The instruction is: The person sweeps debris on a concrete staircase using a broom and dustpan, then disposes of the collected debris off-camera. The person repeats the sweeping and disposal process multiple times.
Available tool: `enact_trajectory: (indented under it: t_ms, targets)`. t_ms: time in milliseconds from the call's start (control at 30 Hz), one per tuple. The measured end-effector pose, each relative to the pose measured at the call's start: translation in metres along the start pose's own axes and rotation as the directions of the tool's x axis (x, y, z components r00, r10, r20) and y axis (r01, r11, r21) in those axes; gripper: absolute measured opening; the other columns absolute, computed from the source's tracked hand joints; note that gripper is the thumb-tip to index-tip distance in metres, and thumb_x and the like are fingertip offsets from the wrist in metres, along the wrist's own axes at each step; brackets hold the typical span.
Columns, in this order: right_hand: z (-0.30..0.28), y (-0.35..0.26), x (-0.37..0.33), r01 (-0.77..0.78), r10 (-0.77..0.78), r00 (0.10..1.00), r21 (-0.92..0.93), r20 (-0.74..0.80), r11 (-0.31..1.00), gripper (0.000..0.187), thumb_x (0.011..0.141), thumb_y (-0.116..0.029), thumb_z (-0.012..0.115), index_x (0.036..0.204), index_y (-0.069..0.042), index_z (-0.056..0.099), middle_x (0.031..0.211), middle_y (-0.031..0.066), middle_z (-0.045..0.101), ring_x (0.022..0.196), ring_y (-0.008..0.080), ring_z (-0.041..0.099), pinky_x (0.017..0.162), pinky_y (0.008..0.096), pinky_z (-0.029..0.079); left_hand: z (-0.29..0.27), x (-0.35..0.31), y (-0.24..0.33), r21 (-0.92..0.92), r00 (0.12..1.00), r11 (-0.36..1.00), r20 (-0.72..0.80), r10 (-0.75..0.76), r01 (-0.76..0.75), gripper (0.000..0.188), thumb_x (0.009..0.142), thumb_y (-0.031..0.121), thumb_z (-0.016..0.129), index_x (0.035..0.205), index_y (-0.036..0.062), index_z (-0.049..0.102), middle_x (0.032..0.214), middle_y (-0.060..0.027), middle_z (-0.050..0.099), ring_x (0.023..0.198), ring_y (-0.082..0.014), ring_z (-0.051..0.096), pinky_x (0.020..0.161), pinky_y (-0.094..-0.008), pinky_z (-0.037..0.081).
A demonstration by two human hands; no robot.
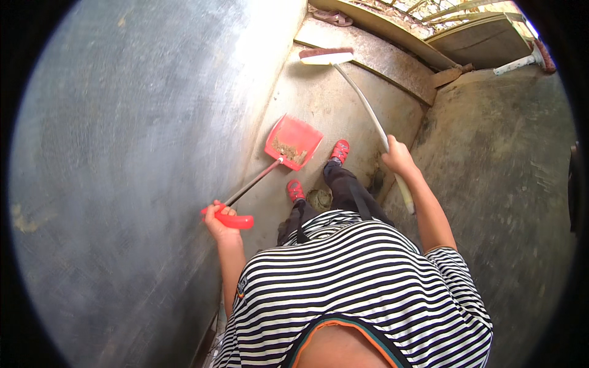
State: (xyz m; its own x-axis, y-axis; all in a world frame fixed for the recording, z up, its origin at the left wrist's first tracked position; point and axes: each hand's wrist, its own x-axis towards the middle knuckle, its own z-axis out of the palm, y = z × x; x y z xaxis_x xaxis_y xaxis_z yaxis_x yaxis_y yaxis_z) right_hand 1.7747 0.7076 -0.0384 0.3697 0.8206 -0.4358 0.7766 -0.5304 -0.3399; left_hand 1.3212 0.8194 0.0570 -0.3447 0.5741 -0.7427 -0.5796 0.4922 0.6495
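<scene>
My left hand (219,222) is closed round the red handle of a long-handled dustpan (297,130). The red pan is low by the floor ahead of my feet, with brown dirt and debris (286,149) in it; whether it touches the floor I cannot tell. In my right hand (399,157) is the pale pole of a broom (327,57), gripped partway down, its top end sticking out behind the hand. The broom's white head with reddish-brown bristles lies farther ahead, close to a board at the far side.
Grey walls rise on the left (141,141) and right (491,159). Across the far end runs a low wooden board (380,56), with a brown sandal (333,17) beyond it. A white-handled brush (521,62) is at the far right. My red shoes (339,151) stand on the concrete floor.
</scene>
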Motion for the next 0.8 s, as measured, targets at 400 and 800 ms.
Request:
enact_trajectory:
  t_ms: [400,800]
  targets:
    - [0.004,-0.006,0.188,-0.159,0.189,0.976,-0.235,0.112,0.959,0.052,0.084,-0.009,0.042,0.130,0.008,0.024,0.089,0.0214,0.061,0.078,0.0319,0.064,0.067,0.0399,0.052,0.242,0.031,-0.087,-0.005,0.994,0.995,-0.043,0.096,-0.097,0.011,0.072,0.013,0.050,0.070,0.0101,0.040,0.057,-0.0020,0.041,0.051,-0.0146,0.041,0.051,-0.0297,0.039]
    - [-0.125,0.126,0.123,0.036,-0.042,0.873,0.022,0.486,0.999,0.031,0.072,-0.009,0.052,0.101,-0.002,0.046,0.087,0.0222,0.060,0.085,0.0376,0.059,0.072,0.0448,0.049,0.352,0.039,-0.115,0.030,0.968,0.970,-0.058,0.244,-0.243,0.013,0.069,0.014,0.049,0.066,0.0113,0.037,0.061,-0.0007,0.040,0.056,-0.0141,0.041,0.056,-0.0305,0.041]
